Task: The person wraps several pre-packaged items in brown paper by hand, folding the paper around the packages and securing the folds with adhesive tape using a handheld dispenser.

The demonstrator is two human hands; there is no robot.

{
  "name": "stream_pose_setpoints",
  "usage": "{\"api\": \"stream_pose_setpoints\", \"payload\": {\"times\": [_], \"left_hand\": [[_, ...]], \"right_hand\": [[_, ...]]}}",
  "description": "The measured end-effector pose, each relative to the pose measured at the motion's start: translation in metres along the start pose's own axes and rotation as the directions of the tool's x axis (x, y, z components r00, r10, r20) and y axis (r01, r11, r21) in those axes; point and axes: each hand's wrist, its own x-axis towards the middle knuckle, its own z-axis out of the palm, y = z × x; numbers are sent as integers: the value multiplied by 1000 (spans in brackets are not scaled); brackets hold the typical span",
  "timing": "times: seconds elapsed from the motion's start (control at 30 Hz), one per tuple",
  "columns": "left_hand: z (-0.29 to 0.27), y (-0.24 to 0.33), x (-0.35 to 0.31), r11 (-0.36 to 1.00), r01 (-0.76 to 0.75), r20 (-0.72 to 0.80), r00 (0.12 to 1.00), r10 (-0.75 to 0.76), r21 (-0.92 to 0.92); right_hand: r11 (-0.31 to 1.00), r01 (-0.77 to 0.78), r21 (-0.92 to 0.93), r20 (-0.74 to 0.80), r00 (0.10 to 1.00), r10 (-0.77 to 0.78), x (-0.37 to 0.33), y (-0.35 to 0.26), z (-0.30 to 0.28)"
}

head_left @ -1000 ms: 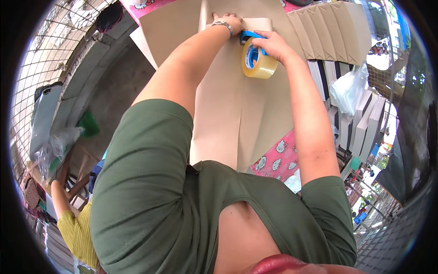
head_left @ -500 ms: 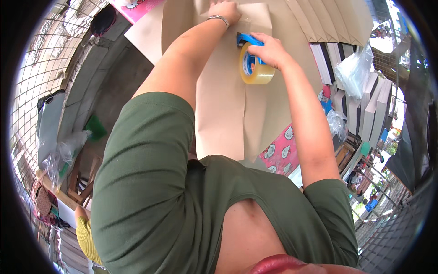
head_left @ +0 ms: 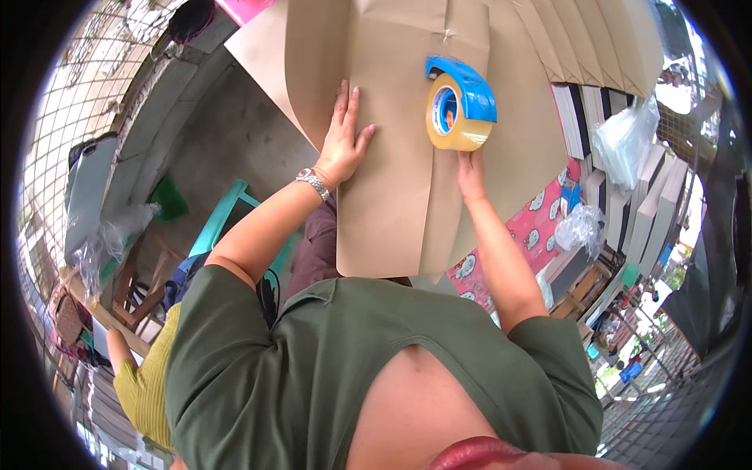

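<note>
A large sheet of brown wrapping paper (head_left: 384,204) lies folded in front of me, with a long overlapped flap down its middle. My left hand (head_left: 345,145) rests flat on its left side, fingers stretched out and holding nothing. A blue tape dispenser (head_left: 474,90) with a roll of clear yellowish tape (head_left: 462,137) is over the flap. My right hand (head_left: 471,176) is just below the roll, which hides its fingertips, so I cannot tell whether it grips the dispenser. A short strip of clear tape (head_left: 446,37) shows on the paper above the dispenser.
A stack of folded brown paper (head_left: 587,47) lies at the far right. Thick books (head_left: 646,188) and plastic bags (head_left: 627,133) stand along the right. Pink patterned cloth (head_left: 525,223) shows under the paper. At left are a teal chair (head_left: 223,215) and a person in a yellow top (head_left: 149,392).
My left hand has come down from the far end to the paper's left edge. My right hand has moved from the dispenser's top to below the roll. The dispenser stays near the same spot.
</note>
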Motion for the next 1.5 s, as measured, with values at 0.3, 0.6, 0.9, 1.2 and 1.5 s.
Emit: {"api": "stream_pose_setpoints", "payload": {"times": [0.3, 0.6, 0.9, 1.2, 1.5], "left_hand": [[0, 15, 2, 745, -237, 187, 970, 152, 624], [47, 50, -2, 715, -169, 137, 985, 103, 678], [52, 62, 11, 798, 62, 90, 985, -144, 599], [42, 74, 25, 763, 64, 200, 948, -248, 643], [35, 75, 33, 783, 9, 264, 939, -220, 621]], "right_hand": [[634, 154, -758, 206, 979, 9, 0, -2, -2], [719, 334, -610, 436, 899, -48, 13, -36, -28], [964, -195, -178, 182, 957, 227, 118, -165, -53], [790, -334, -515, 380, 737, 559, 168, -231, -31], [805, -293, -515, 383, 762, 522, 160, -199, -31]]}}
